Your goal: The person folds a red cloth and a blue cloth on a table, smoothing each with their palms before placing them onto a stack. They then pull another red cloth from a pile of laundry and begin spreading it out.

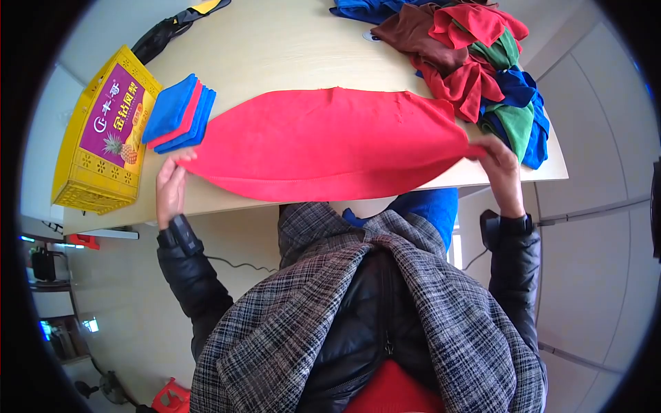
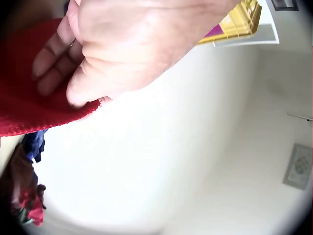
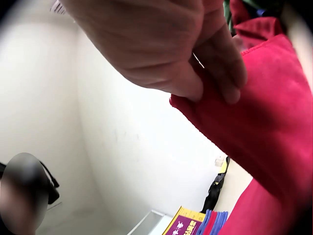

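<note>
A red cloth is stretched between both hands over the table's front edge, its far part lying on the tabletop. The left hand pinches its left corner; in the left wrist view the thumb and fingers of that hand hold the hemmed edge of the cloth. At the opposite end the right hand pinches the other corner, and in the right wrist view this hand has the cloth between thumb and fingers.
Folded blue and red cloths are stacked at the left, beside a yellow box. A heap of red, brown, green and blue cloths lies at the right. A black and yellow item lies at the back left of the table.
</note>
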`<state>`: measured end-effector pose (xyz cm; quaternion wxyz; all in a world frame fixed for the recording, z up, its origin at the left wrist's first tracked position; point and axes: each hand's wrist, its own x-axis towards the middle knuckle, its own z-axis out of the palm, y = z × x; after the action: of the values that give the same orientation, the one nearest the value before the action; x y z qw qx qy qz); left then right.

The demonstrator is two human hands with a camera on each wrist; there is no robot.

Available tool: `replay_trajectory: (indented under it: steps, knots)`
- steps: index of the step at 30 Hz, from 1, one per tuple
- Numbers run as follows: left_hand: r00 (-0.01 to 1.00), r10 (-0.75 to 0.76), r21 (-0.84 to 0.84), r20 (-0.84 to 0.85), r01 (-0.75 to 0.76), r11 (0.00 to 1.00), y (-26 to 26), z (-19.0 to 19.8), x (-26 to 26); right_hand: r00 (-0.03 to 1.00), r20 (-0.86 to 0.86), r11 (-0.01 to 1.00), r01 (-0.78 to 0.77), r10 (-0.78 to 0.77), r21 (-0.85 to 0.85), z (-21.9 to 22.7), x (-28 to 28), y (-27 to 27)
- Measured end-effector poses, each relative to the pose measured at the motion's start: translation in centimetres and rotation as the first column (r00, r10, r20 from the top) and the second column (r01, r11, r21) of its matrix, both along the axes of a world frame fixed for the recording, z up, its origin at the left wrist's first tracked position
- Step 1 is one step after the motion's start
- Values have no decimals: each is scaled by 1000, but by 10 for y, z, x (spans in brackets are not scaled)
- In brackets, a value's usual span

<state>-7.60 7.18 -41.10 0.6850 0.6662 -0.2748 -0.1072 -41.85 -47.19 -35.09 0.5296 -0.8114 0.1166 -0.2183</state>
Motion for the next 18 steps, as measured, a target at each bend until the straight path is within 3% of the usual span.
replay_trajectory:
  steps: [1, 2, 4, 5, 8, 11, 13, 15, 18]
  knots:
    - [991, -67, 32, 116, 64, 997, -18, 19, 0, 996, 52, 991, -62, 68, -115, 14, 13, 12]
    - [991, -66, 32, 119, 63, 998, -36, 37, -2, 996, 55, 991, -63, 69, -115, 28, 25, 21]
    - [945, -200, -80, 258, 228, 970, -58, 68, -7, 979, 151, 907, -65, 140, -417, 49, 36, 34]
    - [944, -199, -81, 265, 228, 970, -56, 78, -7, 977, 157, 906, -63, 141, -420, 56, 35, 35]
    - [946, -77, -393, 316, 204, 897, -39, 94, -8, 899, 437, 993, 68, -18, -98, 67, 29, 35]
    - [975, -114, -438, 192, 190, 879, 7, 54, 0, 942, 333, 999, 19, -30, 38, 29, -2, 2]
    - [999, -17, -353, 47, 32, 935, 48, -2, -2, 983, 162, 995, 97, -91, -30, -14, -24, -11]
    - [991, 119, -271, -62, -131, 953, 78, -50, -19, 991, 29, 979, 122, -129, 164, -49, -43, -20]
    - [971, 111, -226, -214, -159, 961, 103, -82, -47, 990, -44, 953, 140, -133, 269, -66, -55, -16]
